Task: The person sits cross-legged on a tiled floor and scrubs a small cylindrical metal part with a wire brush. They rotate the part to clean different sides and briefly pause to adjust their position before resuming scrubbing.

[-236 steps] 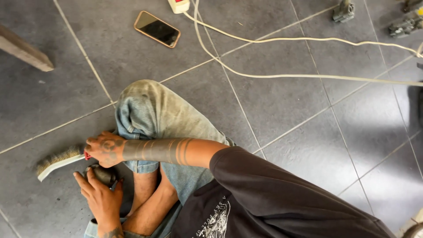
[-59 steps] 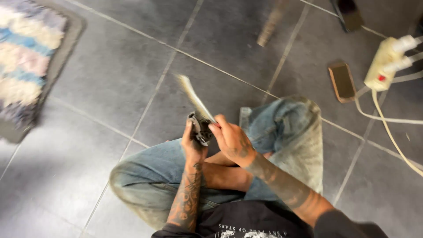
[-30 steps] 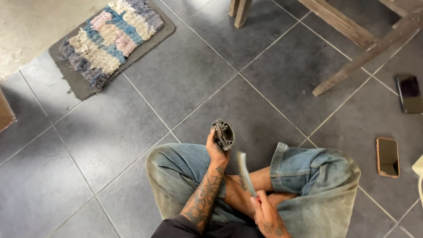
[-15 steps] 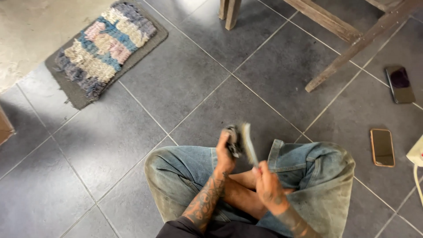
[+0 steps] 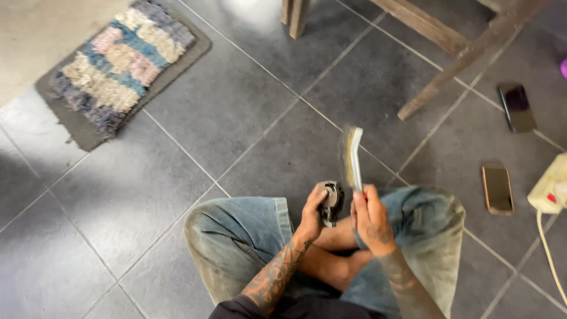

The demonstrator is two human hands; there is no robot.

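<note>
Brush (image 5: 353,158): pale handle, bristles facing left, standing upright at frame centre just above the knees; gripped at its lower end.
Floor (image 5: 236,112): dark grey tiles with pale grout lines, filling the frame; person sits cross-legged on it in worn jeans.
Rug (image 5: 121,65): shaggy, blue, cream and pink, upper left.
Wooden legs (image 5: 440,44): furniture frame, upper right.
Phones: one with orange edge (image 5: 497,189), one dark (image 5: 517,106), right side, lying flat.
Power strip (image 5: 550,188): white, right edge, cord trailing down.
Right hand (image 5: 372,221): clenched round the brush handle.
Left hand (image 5: 312,211): grasping a small dark round metal part (image 5: 331,202), just left of the brush.
Risk: in my judgement bristles could flick grit toward the phones, or the small part could slip onto hard tile, given the fingertip hold.
</note>
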